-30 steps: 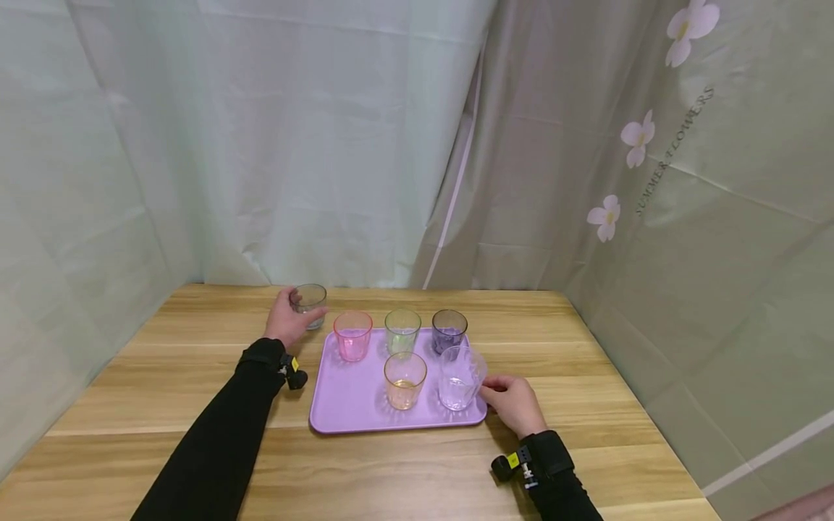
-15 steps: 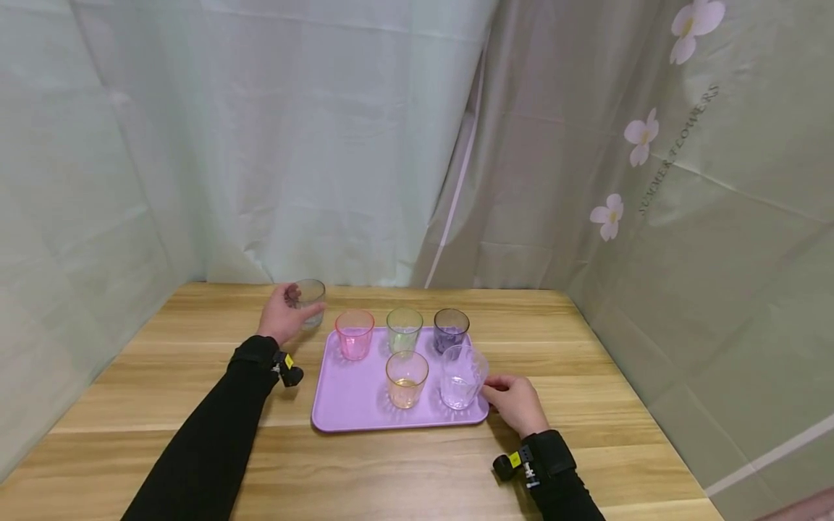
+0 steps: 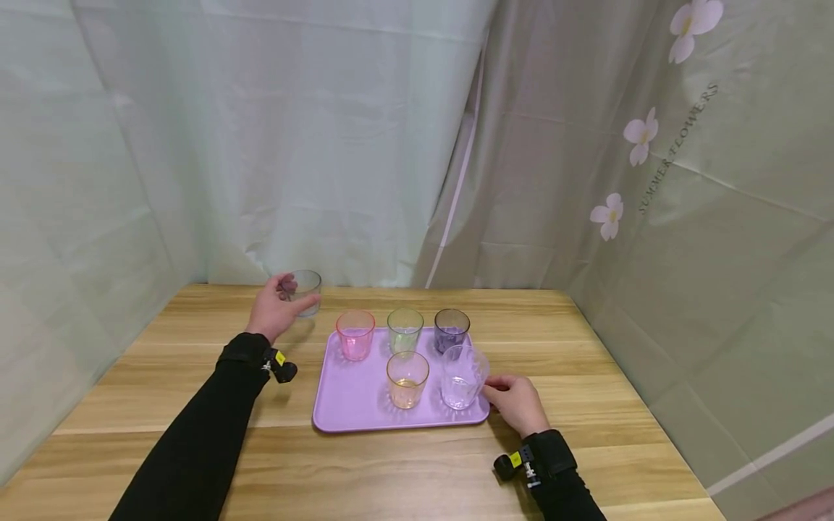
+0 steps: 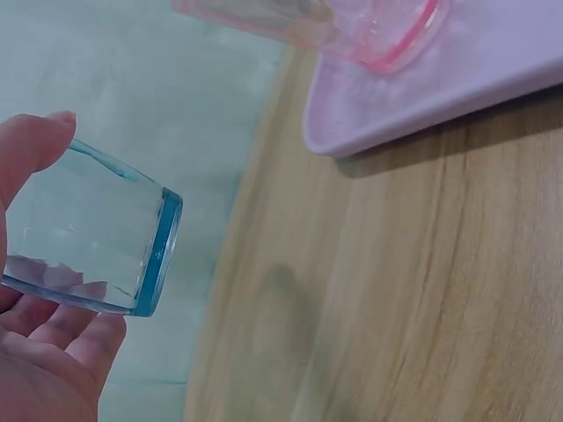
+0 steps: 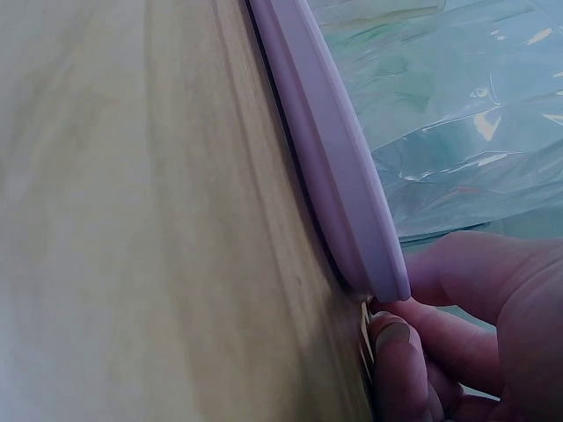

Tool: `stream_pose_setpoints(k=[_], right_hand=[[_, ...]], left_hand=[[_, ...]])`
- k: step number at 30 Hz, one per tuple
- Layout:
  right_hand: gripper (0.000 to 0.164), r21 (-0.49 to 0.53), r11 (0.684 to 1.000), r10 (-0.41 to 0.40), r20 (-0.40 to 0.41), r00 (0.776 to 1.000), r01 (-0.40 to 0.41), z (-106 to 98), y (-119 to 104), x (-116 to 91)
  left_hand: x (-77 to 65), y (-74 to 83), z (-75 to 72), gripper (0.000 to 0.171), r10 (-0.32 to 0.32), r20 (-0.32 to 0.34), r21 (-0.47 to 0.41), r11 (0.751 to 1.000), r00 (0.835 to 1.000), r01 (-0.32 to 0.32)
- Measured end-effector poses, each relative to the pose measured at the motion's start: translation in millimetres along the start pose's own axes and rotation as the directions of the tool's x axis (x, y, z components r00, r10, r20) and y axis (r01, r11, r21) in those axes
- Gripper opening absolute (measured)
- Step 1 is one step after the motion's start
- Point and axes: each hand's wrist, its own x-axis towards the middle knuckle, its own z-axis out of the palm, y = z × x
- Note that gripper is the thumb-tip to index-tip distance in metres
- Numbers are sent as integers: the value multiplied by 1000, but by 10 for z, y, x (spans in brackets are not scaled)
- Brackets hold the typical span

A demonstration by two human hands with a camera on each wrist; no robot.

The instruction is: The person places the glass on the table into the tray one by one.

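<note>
A clear, blue-tinted glass [image 3: 305,298] is held by my left hand [image 3: 270,312], thumb on one side and fingers on the other. It hangs above the far left of the table; its shadow falls on the wood in the left wrist view. My right hand [image 3: 519,407] pinches the near right corner of a purple tray [image 3: 348,405], thumb at the top of the rim and fingers curled below. Standing on the tray are a pink glass [image 3: 355,339], a green glass [image 3: 405,334], a dark grey glass [image 3: 452,334], an amber glass [image 3: 407,383] and a clear faceted glass [image 3: 461,383].
The wooden table [image 3: 404,477] ends at a pale curtain [image 3: 326,145] behind and on the left. To the right hangs a curtain with printed flowers [image 3: 607,216]. The pink glass stands nearest the raised one.
My left hand has lifted the blue-tinted glass and carried it slightly left and away from the tray. The right hand and the tray stay where they were.
</note>
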Motion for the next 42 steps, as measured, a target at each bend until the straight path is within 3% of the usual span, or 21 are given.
stream_pose_setpoints(k=[27,42], right_hand=[[21,-23,999,28,6,1000,-28,5,10,6],[19,-30,999,24,1,1000,-24,3,6,9]], left_hand=[[-191,511,-84,96,126,74,-39,992,989,-123],[-340,830,-64,92,137,171,-106,987,976,-120]])
